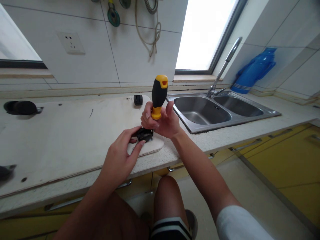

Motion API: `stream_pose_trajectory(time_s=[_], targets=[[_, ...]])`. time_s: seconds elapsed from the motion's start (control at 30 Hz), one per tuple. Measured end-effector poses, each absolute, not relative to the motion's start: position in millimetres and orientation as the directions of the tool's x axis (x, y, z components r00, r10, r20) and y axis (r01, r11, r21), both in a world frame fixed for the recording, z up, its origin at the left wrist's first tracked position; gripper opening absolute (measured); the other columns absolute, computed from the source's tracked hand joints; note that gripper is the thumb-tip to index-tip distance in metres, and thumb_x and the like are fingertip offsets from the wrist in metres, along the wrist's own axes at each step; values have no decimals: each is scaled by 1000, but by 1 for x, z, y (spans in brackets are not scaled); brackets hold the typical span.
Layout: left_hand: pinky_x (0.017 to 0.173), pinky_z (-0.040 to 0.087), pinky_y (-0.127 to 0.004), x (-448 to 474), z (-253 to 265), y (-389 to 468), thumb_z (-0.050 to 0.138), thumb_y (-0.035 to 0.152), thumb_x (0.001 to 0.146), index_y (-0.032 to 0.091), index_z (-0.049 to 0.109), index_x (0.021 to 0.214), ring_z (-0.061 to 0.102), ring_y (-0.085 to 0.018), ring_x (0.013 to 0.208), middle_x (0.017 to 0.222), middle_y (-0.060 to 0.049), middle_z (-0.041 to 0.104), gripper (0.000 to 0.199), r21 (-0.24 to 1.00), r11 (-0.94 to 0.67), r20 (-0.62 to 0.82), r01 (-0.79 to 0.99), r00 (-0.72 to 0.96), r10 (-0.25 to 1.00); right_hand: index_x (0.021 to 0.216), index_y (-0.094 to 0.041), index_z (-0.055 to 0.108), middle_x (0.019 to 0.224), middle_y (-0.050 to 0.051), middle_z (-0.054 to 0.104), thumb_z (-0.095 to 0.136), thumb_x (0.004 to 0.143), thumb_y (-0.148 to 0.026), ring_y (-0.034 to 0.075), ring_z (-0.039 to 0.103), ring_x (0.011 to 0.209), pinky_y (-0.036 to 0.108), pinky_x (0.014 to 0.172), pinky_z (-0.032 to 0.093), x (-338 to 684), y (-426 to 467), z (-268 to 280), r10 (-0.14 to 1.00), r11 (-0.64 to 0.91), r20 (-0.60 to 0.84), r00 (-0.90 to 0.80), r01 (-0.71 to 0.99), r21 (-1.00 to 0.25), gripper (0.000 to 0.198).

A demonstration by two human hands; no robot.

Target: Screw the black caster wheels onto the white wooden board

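A white board (70, 136) lies flat on the countertop with black caster wheels mounted on it. At its near right corner, my left hand (122, 151) has its thumb and fingers closed around a black caster wheel (145, 134). Just above, my right hand (166, 121) grips a yellow and black screwdriver (159, 95) low on its handle, the thumb held up. The screwdriver stands nearly upright, and its shaft goes down beside the caster. Its tip is too small to make out. Another caster (138, 100) sits at the board's far right corner.
More casters (21, 107) are at the board's left end. To the right is a double steel sink (202, 110) with a tall faucet (228, 56), and a blue thermos-like jug (255, 71) behind it. Yellow cabinets (287, 156) with metal handles run below the counter.
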State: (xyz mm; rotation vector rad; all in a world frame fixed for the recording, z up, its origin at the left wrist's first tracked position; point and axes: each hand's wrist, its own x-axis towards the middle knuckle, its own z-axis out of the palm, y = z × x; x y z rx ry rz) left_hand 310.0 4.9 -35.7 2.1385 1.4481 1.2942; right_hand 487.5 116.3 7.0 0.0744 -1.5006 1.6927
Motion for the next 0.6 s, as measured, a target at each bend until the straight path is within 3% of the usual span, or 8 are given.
stream_pose_trajectory(time_s=[0.1,0.17,0.3,0.43,0.6], targets=[[102,66,-42,310,-36,5,66,41,109,23,69,147,80,-26,108,137,-10,81,42,625,-473,531,620,107,841,90,-23,70,55,-8,42,59,95,-94,12,34,50,30,54,36,489,118,6,587,88,530,-612,-603,-793,72],[102,66,-42,310,-36,5,65,40,109,23,69,147,80,-26,107,137,-10,81,41,624,-474,534,621,105,839,97,-20,77,61,-5,53,67,97,-85,12,41,54,30,58,39,491,121,2,616,126,538,-575,-603,-788,66],[101,66,-42,309,-37,5,66,40,110,24,68,147,80,-24,102,137,-9,80,41,626,-472,529,621,107,842,114,-19,85,78,0,70,90,86,-67,12,50,65,29,64,44,495,127,-5,628,165,557,-544,-606,-778,55],[99,67,-41,309,-37,5,67,39,109,24,68,147,80,-23,100,135,-9,81,41,629,-474,532,616,104,840,119,-24,87,71,-3,67,95,85,-51,11,49,63,27,62,41,495,129,-6,581,167,606,-544,-648,-743,44],[97,67,-41,309,-35,4,67,40,109,24,69,147,81,-24,100,134,-9,81,42,633,-472,524,613,110,845,123,-25,84,71,-6,60,99,79,-56,10,44,61,27,60,39,491,126,-5,622,150,578,-528,-645,-750,55]])
